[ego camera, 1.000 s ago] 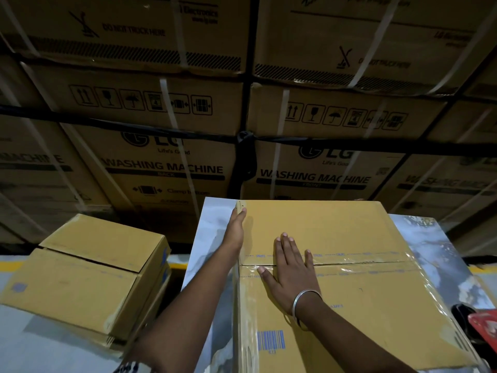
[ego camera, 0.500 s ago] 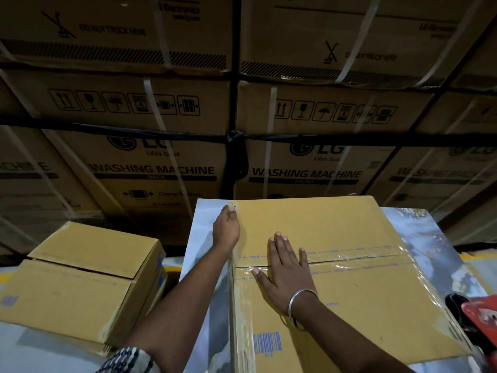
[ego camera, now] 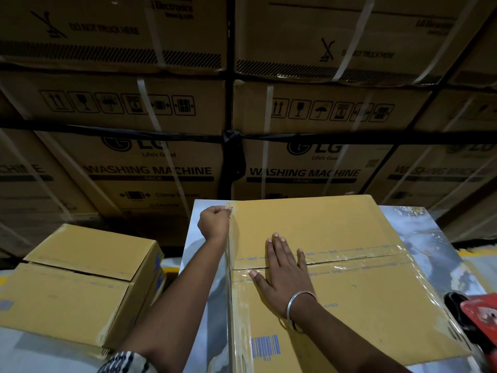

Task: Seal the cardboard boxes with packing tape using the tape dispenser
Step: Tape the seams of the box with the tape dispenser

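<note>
Box (ego camera: 336,292) on the counter (ego camera: 419,224), clear tape (ego camera: 349,258) along its centre seam. Right hand (ego camera: 285,273) lies flat on the seam — fingers straight. Left hand (ego camera: 213,223), fingers curled, pinches the tape at the far-left corner (dispenser (ego camera: 478,316) at right edge).

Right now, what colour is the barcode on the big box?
Blue barcode, printed on the tan box; head view.
</note>
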Demonstrator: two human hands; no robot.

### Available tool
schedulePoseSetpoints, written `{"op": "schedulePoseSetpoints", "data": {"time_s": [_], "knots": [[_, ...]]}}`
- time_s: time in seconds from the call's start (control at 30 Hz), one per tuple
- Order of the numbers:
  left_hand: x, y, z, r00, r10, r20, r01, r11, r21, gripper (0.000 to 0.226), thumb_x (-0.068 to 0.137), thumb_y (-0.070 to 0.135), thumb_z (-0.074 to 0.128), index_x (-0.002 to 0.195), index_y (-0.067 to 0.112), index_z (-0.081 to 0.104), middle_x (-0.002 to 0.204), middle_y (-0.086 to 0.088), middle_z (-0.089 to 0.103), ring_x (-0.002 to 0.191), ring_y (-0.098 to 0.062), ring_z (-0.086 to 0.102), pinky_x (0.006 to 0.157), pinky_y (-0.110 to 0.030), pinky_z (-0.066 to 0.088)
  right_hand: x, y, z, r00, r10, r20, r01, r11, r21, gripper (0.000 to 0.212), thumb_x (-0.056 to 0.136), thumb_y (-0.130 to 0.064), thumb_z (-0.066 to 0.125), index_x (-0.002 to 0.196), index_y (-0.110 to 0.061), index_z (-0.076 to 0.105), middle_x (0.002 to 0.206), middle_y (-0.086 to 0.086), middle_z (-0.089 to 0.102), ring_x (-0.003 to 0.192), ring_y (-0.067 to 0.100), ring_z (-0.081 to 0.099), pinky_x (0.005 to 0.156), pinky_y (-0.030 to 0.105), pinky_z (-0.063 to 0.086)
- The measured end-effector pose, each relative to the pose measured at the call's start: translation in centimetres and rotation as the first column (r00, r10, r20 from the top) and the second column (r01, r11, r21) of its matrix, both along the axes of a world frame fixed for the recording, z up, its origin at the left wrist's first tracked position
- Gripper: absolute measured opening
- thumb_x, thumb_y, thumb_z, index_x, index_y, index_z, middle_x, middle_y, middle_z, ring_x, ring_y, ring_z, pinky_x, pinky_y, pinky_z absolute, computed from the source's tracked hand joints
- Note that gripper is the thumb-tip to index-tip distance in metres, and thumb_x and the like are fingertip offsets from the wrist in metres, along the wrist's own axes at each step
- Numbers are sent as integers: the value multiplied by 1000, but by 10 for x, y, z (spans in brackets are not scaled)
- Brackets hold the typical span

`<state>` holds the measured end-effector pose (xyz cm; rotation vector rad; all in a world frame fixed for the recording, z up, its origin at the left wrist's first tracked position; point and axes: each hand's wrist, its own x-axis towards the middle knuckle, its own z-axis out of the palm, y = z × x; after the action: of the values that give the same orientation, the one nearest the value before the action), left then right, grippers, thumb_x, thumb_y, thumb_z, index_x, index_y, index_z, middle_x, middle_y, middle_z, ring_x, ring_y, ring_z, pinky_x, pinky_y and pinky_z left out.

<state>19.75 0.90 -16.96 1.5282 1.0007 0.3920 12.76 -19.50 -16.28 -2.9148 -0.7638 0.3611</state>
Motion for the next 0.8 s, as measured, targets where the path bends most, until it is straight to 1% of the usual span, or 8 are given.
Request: {"op": "schedulePoseSetpoints", "data": {"time_s": [0.13, 0.27, 0.37, 0.43, 0.5, 0.63, 0.7, 0.8], "knots": [[10, 12, -4, 999, 50, -7, -50, 964, -261, 8, 79, 15, 79, 77, 11, 71, 89, -11, 73, 80, -28, 67, 75, -34, 56, 0, 0, 0, 1000, 0, 0, 0, 1000, 13, 86, 98, -71, 13, 160, -18, -14, 165, -2, -28, 152, 14, -25, 121, 45, -15], [14, 20, -8, 1000, 13, -3, -13, 909, -417, 26, 86, 19, 75, 100, -2, 69, 79, -9, 68, 67, -23, 62, 66, -30, 48, 0, 0, -1, 1000, 2, -5, -2, 1000, 10, 86, 98, -72, 13, 160, -18, -15, 164, -3, -29, 152, 14, -25, 121, 45, -15], [15, 22, -1, 995, -83, -46, 54, 890, -453, 18, 93, 20, 68, 101, 5, 62, 70, -4, 56, 63, -19, 52, 60, -29, 41, 1, 0, 0, 1000, 4, -7, -4, 1000, -1, 87, 98, -71, 12, 160, -18, -15, 165, -2, -29, 152, 14, -25, 122, 46, -14], [18, 24, 5, 985, -150, -90, 103, 913, -394, 18, 96, 21, 65, 102, 4, 62, 73, -5, 56, 71, -21, 53, 63, -31, 41, 1, 0, -1, 1000, 4, -10, -4, 1000, 1, 87, 97, -71, 11, 161, -18, -14, 165, -2, -29, 153, 15, -24, 122, 47, -13], [21, 30, 10, 957, -233, -174, 197, 959, -202, 22, 98, 21, 60, 106, 0, 61, 86, -11, 61, 80, -26, 56, 66, -34, 46, 1, 0, 0, 1000, 4, -13, -4, 1000, 6, 87, 97, -71, 11, 161, -17, -14, 164, -2, -29, 153, 15, -24, 123, 47, -13], [16, 36, 19, 822, -393, -412, 474, 873, 112, 13, 97, 7, 45, 103, 4, 56, 101, -18, 62, 73, -27, 59, 48, -26, 46, 0, -1, 2, 1000, 3, -21, -3, 1000, -7, 90, 92, -73, 1, 161, -18, -14, 165, -2, -28, 153, 15, -24, 123, 46, -13], [6, 31, 23, 761, -457, -461, 576, 802, 157, 20, 101, 14, 41, 105, 6, 59, 102, -20, 66, 86, -35, 66, 60, -34, 57, 1, 0, 2, 1000, 4, -21, -5, 1000, -13, 88, 93, -73, 4, 160, -18, -14, 165, -1, -28, 153, 15, -25, 123, 47, -13], [-11, 23, 20, 771, -478, -420, 589, 787, 184, 34, 105, 25, 41, 101, 1, 64, 102, -23, 69, 93, -40, 68, 76, -38, 58, 1, 0, 1, 1000, 1, -17, -1, 1000, -15, 89, 93, -73, 5, 161, -18, -14, 165, -2, -28, 153, 15, -24, 122, 47, -13]]}}
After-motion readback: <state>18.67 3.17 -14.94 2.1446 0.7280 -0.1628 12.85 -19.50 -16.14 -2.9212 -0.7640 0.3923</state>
